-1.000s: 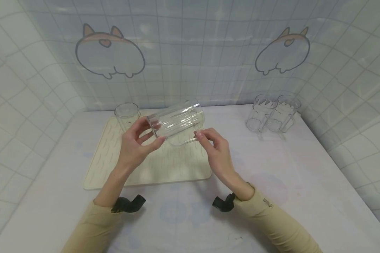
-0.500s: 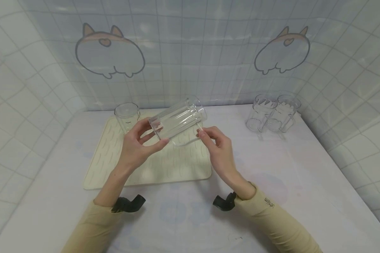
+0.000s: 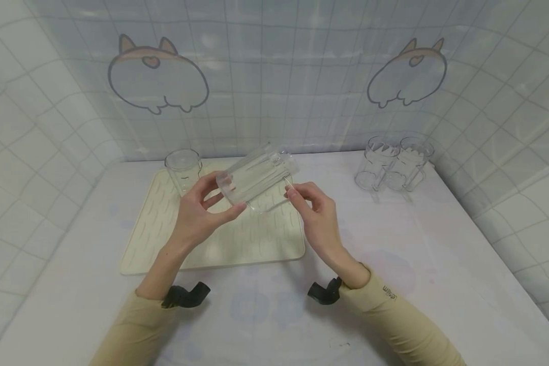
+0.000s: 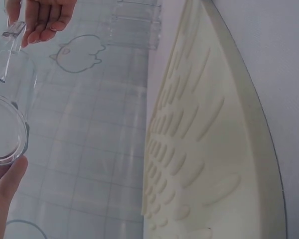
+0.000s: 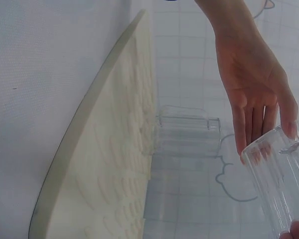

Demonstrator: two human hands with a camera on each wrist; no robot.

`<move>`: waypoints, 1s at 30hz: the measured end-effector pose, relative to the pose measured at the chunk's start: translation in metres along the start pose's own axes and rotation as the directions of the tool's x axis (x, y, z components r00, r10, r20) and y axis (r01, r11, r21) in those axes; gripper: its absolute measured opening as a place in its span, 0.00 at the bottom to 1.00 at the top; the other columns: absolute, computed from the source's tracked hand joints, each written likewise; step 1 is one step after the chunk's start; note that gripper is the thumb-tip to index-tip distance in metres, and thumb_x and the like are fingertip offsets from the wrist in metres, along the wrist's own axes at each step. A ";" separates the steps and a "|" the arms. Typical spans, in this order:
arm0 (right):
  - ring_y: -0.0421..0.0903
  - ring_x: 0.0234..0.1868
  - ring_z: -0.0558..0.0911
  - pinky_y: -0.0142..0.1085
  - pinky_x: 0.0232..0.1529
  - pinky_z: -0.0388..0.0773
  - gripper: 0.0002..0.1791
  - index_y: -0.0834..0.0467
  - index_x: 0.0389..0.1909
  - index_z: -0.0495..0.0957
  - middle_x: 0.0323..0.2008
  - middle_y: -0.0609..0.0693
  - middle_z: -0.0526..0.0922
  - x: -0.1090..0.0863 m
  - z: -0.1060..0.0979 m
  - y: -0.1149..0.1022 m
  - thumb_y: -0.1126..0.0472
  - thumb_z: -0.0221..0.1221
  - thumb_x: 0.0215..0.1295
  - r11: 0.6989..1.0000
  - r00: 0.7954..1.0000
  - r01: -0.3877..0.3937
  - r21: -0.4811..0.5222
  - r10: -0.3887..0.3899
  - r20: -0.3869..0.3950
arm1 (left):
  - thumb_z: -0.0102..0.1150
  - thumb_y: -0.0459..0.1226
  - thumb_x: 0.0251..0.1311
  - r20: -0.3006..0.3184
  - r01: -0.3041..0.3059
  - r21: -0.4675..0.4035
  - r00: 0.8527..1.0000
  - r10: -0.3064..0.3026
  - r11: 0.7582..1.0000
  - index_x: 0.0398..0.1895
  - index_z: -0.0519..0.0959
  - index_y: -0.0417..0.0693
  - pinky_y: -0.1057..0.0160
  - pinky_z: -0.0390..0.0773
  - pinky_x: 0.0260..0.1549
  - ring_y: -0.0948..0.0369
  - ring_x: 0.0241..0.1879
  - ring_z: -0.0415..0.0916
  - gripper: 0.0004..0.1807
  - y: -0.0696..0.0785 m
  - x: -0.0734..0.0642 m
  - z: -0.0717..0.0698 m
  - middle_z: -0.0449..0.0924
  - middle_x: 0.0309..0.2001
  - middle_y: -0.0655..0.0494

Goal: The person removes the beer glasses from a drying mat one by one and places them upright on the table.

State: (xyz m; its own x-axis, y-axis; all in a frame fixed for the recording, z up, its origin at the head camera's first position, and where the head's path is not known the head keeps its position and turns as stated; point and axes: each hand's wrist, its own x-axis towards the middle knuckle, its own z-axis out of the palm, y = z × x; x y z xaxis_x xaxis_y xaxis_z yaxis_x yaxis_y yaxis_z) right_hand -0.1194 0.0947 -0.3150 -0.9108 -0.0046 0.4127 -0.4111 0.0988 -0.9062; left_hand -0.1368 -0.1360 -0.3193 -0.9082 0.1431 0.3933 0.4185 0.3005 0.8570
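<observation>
A clear glass mug (image 3: 256,178) is held tilted in the air above a cream ridged mat (image 3: 242,244). My left hand (image 3: 196,211) grips its left round end, thumb on the near side and fingers behind. That round end (image 4: 2,132) faces the left wrist view. With thumb and fingertips my right hand (image 3: 319,216) pinches the mug's handle near its right end. Another clear glass (image 3: 183,170) stands upright on the mat's back left corner, partly behind my left hand; the right wrist view shows this glass (image 5: 187,132) sideways.
Two clear glass mugs, a left one (image 3: 376,162) and a right one (image 3: 407,165), stand side by side at the back right of the pale cloth-covered table (image 3: 265,315). A grid-patterned curtain (image 3: 274,76) with dog drawings rises behind and along both sides.
Between my hands the mug has rolled slightly and shifted a little to the right. Both hands moved slightly with it. The standing glasses have stayed put.
</observation>
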 end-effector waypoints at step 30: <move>0.44 0.43 0.77 0.38 0.49 0.71 0.08 0.56 0.39 0.82 0.38 0.49 0.81 0.004 -0.001 0.028 0.57 0.57 0.65 0.999 1.000 0.024 0.025 -0.025 0.014 | 0.72 0.35 0.46 0.088 0.080 0.153 0.992 -0.094 0.985 0.63 0.65 0.40 0.59 0.75 0.55 0.58 0.58 0.69 0.39 0.001 -0.001 0.006 0.71 0.57 0.48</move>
State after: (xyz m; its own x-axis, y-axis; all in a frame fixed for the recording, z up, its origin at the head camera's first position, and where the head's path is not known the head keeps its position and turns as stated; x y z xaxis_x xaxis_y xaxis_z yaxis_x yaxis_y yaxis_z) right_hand -0.1346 0.0987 -0.3389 -0.9008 -0.0209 0.4338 -0.4341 0.0736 -0.8979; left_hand -0.1357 -0.1305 -0.3205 -0.9397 0.1966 0.2798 0.3401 0.4520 0.8247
